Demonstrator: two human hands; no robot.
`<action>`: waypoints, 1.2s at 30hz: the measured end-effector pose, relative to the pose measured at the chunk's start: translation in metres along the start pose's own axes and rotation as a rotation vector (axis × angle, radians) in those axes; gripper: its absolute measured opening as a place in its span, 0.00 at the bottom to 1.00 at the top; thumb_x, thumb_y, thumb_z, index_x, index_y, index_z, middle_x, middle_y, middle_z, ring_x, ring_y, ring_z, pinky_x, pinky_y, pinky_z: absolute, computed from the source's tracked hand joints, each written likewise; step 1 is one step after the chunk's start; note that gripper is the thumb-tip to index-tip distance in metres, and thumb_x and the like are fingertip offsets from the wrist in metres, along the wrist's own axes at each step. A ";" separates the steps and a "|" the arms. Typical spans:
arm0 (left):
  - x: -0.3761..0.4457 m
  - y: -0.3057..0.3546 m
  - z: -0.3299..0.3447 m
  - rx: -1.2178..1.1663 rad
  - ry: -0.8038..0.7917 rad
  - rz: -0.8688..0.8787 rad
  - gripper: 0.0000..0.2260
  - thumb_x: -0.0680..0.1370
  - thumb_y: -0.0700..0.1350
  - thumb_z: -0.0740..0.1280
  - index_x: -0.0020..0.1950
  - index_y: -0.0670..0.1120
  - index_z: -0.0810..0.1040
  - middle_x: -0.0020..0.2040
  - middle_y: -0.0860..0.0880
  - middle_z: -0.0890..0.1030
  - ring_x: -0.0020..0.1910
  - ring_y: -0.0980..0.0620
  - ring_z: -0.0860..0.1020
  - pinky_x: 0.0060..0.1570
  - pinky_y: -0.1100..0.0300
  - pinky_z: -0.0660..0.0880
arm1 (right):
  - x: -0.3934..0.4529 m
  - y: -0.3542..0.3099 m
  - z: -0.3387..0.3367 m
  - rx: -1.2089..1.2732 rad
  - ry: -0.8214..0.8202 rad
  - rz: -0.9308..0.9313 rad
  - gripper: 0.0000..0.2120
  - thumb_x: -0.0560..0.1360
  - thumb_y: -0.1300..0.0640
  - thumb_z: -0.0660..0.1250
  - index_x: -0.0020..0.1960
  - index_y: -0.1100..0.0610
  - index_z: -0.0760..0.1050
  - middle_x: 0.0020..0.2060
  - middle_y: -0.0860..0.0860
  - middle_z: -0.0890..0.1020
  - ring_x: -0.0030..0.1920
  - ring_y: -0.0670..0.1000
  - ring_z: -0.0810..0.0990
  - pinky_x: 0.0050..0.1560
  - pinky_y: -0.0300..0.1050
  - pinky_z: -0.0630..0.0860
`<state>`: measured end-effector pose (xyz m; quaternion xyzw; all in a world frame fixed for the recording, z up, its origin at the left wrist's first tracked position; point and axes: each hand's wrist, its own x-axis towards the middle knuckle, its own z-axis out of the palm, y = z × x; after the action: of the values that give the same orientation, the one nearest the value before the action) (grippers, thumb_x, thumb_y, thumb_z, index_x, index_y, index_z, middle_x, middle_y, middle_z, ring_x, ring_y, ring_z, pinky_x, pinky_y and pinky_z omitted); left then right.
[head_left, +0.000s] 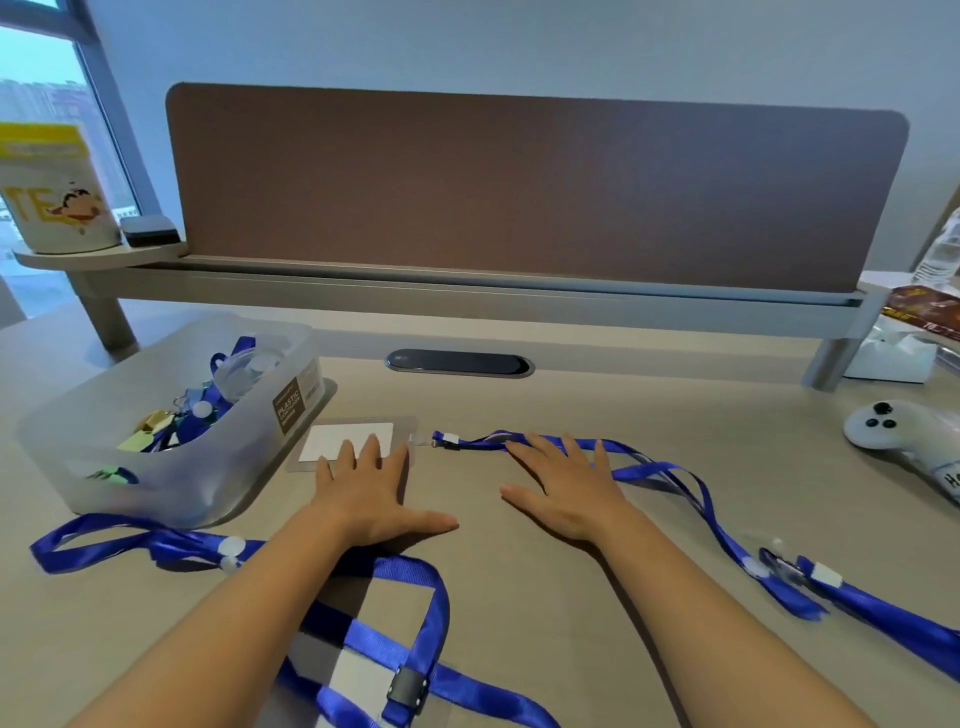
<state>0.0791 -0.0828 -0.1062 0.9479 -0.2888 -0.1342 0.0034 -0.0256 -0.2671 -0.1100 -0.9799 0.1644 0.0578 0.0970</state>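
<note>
Both my hands lie flat on the beige desk (623, 395), fingers straight. My left hand (371, 488) rests with its fingertips on a clear badge holder (343, 439) that has a white card inside. My right hand (563, 486) presses its fingertips on a blue lanyard (660, 470), whose clip end (448, 441) reaches the badge holder's right edge. That lanyard trails off to the right and toward the near right corner.
A translucent plastic box (171, 415) with several lanyards and clips stands at the left. More blue lanyards (156, 545) and another badge holder (363, 680) lie near the front. A white controller (893, 426) lies at the right; a brown divider panel (535, 187) backs the desk.
</note>
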 end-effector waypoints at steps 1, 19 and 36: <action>0.003 -0.002 0.000 0.000 0.007 0.001 0.46 0.65 0.72 0.58 0.73 0.52 0.41 0.76 0.43 0.43 0.74 0.39 0.42 0.72 0.39 0.43 | 0.004 0.002 -0.002 0.013 0.006 -0.020 0.29 0.76 0.38 0.50 0.74 0.44 0.49 0.77 0.47 0.49 0.76 0.56 0.43 0.73 0.63 0.38; 0.022 0.034 0.005 -0.049 0.098 -0.037 0.44 0.66 0.73 0.54 0.73 0.53 0.43 0.76 0.44 0.46 0.74 0.38 0.45 0.71 0.38 0.47 | -0.008 0.064 -0.004 0.055 0.082 0.292 0.31 0.75 0.36 0.45 0.75 0.49 0.48 0.76 0.55 0.50 0.76 0.60 0.45 0.71 0.68 0.42; 0.009 0.037 -0.015 -0.133 0.166 0.102 0.38 0.71 0.65 0.59 0.73 0.53 0.46 0.77 0.46 0.45 0.75 0.43 0.44 0.73 0.44 0.47 | -0.017 0.074 -0.030 0.111 0.258 0.153 0.27 0.77 0.46 0.54 0.72 0.56 0.58 0.72 0.54 0.65 0.71 0.55 0.63 0.71 0.54 0.62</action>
<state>0.0699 -0.1193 -0.0913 0.9376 -0.3257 -0.0738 0.0969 -0.0642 -0.3362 -0.0908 -0.9570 0.2526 -0.0704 0.1243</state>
